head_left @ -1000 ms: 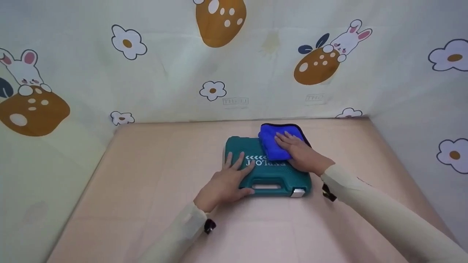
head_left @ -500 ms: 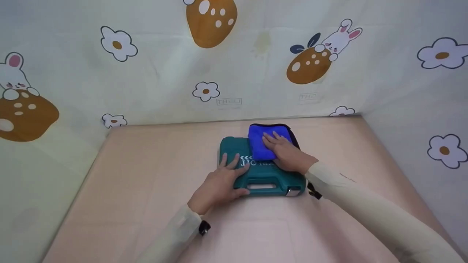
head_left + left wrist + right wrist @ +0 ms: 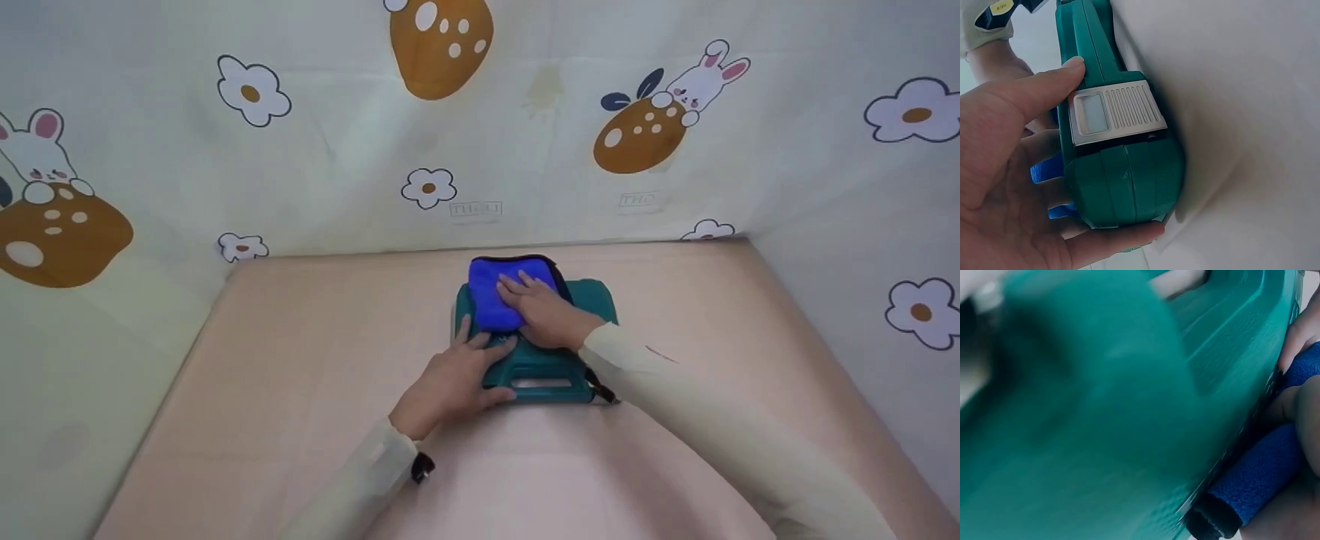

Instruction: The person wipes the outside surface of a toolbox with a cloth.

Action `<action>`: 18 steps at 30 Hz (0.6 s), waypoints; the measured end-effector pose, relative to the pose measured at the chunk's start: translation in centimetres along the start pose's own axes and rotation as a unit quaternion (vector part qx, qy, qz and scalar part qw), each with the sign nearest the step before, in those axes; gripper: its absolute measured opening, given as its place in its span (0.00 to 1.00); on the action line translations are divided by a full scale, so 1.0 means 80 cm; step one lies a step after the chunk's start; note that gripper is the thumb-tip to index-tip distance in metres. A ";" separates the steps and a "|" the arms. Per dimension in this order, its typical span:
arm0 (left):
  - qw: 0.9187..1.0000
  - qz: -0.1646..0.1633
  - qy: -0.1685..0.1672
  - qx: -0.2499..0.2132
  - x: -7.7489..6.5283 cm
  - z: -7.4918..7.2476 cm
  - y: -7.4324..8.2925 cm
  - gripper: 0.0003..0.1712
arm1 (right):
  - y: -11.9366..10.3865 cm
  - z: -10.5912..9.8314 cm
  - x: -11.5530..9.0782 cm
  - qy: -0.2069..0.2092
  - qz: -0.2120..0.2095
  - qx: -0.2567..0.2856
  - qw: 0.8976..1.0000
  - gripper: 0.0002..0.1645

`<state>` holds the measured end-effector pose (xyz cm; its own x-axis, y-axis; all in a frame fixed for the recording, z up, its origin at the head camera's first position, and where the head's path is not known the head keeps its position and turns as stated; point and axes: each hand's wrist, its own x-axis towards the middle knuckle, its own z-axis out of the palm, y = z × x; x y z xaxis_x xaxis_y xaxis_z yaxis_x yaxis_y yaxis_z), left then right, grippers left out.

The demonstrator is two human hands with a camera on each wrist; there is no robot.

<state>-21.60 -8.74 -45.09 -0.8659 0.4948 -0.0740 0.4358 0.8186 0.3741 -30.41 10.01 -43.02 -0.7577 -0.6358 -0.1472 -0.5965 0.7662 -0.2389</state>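
Note:
A green plastic carry case (image 3: pixel 551 367) with a handle slot lies flat on the table. My left hand (image 3: pixel 450 382) rests with spread fingers on its near-left corner. In the left wrist view the thumb touches the case edge beside a silver latch (image 3: pixel 1123 112), and the little finger lies along the side. On the case's upper left part lies a folded blue cloth (image 3: pixel 487 296) with a black border. My right hand (image 3: pixel 547 311) presses on this cloth with extended fingers. The cloth and hand hide most of the lettering. In the right wrist view the blue cloth (image 3: pixel 1264 467) lies under the fingers.
The table (image 3: pixel 315 352) has a pale pinkish-beige cover. A curtain-like wall (image 3: pixel 337 150) printed with bunnies and flowers borders it at the back and both sides. Dark wrist-worn devices (image 3: pixel 422 466) sit at the sleeves.
My right hand has slid the blue cloth leftward across the case top, uncovering the case's far-right corner and covering more lettering. My left hand stays on the near-left corner.

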 end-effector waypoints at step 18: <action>0.999 0.014 0.020 -0.042 -0.006 0.009 -0.006 0.42 | -0.030 -0.001 0.031 -0.029 0.012 0.010 0.999 0.41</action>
<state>-21.22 -9.15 -45.87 -0.8637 0.5032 -0.0268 0.4386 0.7768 0.4518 -30.90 6.56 -42.76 -0.7544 -0.6222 -0.2091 -0.5725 0.7796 -0.2541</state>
